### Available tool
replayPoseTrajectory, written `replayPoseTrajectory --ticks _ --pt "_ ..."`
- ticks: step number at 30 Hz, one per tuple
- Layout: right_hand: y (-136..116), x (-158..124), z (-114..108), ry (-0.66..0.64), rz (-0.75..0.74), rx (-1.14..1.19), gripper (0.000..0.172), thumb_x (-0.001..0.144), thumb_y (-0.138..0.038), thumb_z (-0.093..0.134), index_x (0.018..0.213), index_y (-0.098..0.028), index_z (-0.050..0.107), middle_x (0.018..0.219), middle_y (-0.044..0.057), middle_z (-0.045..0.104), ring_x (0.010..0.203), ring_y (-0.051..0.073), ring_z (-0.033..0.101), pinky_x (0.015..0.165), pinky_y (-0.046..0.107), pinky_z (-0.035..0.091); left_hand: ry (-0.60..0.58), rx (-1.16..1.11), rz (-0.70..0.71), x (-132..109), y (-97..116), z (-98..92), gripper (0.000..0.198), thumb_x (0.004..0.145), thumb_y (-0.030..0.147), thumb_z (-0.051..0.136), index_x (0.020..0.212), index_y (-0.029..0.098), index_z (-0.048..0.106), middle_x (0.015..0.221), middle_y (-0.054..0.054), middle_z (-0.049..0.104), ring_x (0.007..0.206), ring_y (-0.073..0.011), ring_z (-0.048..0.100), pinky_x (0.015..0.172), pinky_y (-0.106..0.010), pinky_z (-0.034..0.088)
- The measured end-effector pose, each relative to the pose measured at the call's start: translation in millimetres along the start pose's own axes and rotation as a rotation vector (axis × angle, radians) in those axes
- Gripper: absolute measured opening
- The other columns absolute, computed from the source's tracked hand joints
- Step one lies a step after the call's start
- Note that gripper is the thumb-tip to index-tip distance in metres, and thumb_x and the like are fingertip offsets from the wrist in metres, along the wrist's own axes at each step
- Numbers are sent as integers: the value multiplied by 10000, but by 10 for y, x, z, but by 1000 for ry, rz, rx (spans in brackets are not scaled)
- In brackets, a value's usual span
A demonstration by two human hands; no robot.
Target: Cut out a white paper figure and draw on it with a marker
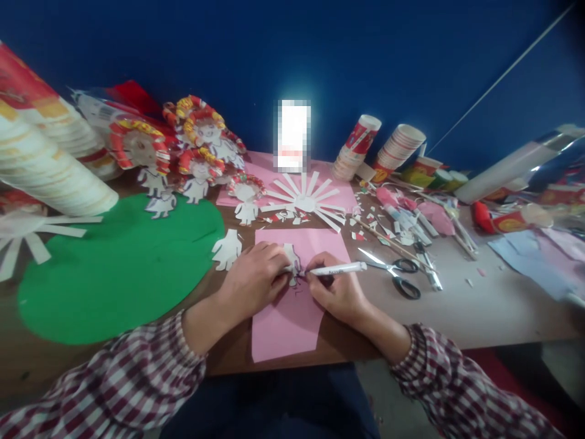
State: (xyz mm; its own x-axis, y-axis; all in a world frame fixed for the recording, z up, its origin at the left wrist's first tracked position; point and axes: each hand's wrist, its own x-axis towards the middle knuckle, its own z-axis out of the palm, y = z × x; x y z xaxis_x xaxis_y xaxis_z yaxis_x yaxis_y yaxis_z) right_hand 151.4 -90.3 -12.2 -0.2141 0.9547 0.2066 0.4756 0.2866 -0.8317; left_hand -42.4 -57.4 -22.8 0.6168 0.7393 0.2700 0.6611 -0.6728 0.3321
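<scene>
My right hand [336, 291] grips a white marker pen [342, 268], its tip at the edge of a small white paper cutout [290, 259]. The fingers of my left hand [258, 277] close on the cutout's left side and hold it over a pink paper sheet [278, 332]. Dark lines run along part of the cutout's edge, and a few stray marks show on the pink sheet below it. Just left of my left hand lies another white body-shaped cutout [227, 249]. Black-handled scissors [395, 271] rest spread apart to the right of my right hand.
A large green paper shape [128, 274] covers the table's left side. Behind it stand paper figures with red-yellow rings [198, 161] and stacked paper cups [59, 158]. A fringed white cup piece [306, 201] lies behind my hands, with paper scraps and a stick [395, 244] rightward.
</scene>
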Motion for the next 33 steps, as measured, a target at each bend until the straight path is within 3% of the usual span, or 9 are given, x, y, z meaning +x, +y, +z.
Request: replayPoseTrajectory --ticks 4,15,33 --pt "-10 6 14 -28 31 -22 50 790 -167 544 742 -179 537 598 -24 518 499 94 440 456 205 356 -2 -21 -10 2 10 -16 82 856 204 534 903 177 596 942 -69 607 943 -227 546 847 -391 466" --pt "17 15 5 -15 82 18 23 799 -170 575 781 -177 563 662 2 583 587 126 535 542 228 425 -33 -33 -18 15 14 -18 91 844 202 552 904 179 616 946 -72 615 955 -230 552 854 -395 467" --pt "33 -1 10 -19 80 38 33 813 -186 578 788 -173 561 643 -9 559 558 109 499 515 219 405 -15 -13 -4 14 15 -27 94 842 212 556 891 170 625 942 -77 618 932 -232 559 833 -396 476"
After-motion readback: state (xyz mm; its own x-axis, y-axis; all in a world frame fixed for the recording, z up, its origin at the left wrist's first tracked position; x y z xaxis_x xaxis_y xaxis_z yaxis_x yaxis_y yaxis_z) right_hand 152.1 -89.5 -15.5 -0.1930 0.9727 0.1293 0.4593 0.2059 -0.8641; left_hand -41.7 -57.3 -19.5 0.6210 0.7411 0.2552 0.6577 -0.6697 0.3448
